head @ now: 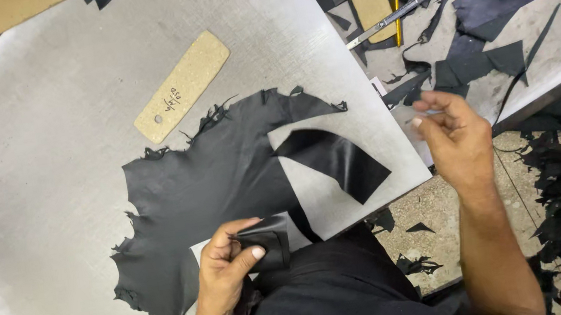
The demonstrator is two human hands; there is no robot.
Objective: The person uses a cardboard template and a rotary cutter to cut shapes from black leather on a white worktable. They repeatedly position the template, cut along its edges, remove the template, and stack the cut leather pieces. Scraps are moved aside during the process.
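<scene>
Head view: left hand [226, 262] pinching a folded black leather piece [266, 242], right hand [454, 134] loosely curled, contents unclear, beside ragged matte hide [211, 181].

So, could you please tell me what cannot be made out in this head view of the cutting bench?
- Right hand: its curled fingers hide whatever it pinches.
- Small black piece: the left hand covers part of it, so its full outline is hidden.
- Black leather hide: its near edge is hidden by the person's dark clothing.
- Cardboard pattern: its handwriting is too small to read.
- Knife: its tip is lost among black scraps.
</scene>
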